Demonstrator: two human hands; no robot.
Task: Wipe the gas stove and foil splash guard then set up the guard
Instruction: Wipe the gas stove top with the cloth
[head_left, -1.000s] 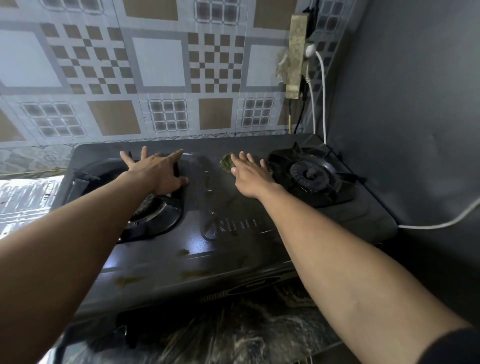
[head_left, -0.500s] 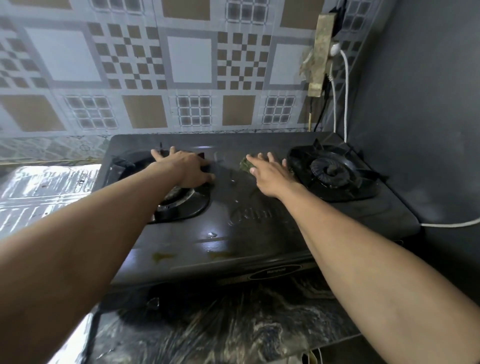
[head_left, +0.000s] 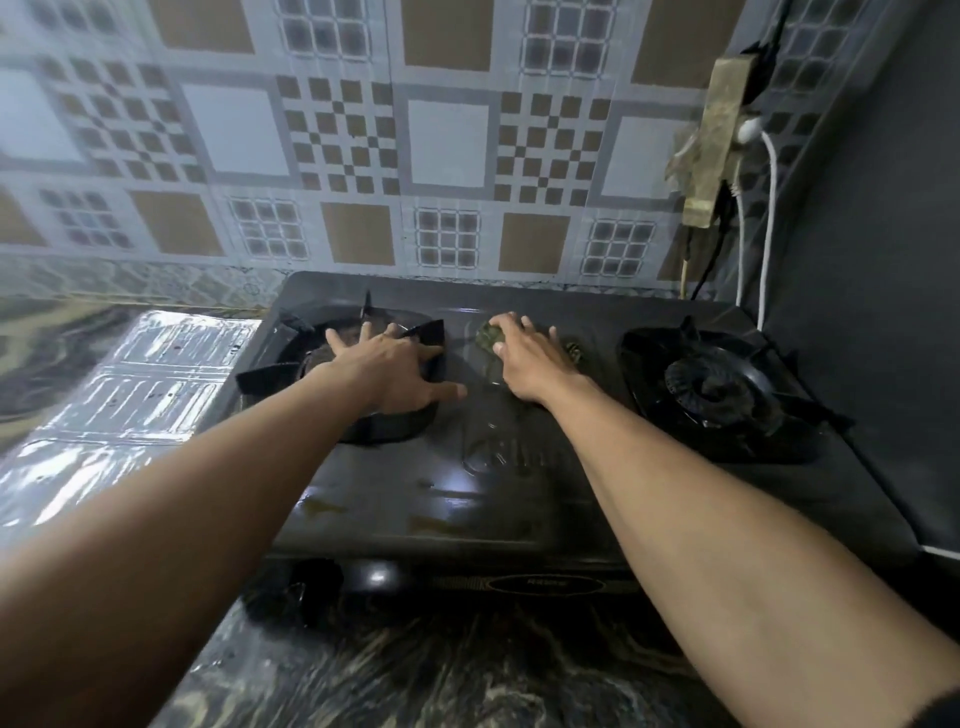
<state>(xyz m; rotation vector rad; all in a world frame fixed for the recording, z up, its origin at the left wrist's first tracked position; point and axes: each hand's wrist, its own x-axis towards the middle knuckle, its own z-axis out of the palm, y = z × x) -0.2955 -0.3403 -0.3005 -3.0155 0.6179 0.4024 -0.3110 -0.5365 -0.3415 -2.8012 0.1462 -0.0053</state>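
A black two-burner gas stove stands on a dark marbled counter against the tiled wall. My left hand lies flat with fingers spread on the left burner's pan support. On the stove's middle strip, my right hand presses a green scouring pad; the pad's edges show on both sides of the fingers. The silver foil splash guard lies flat on the counter left of the stove.
The right burner sits uncovered. A dark panel stands along the stove's right side. A power strip with a white cable hangs on the wall at the back right corner. Greasy streaks mark the stove's front edge.
The right hand with the pad has stayed on the middle strip, shifting slightly. The left hand remains on the left burner. My head has moved, so the view has shifted.
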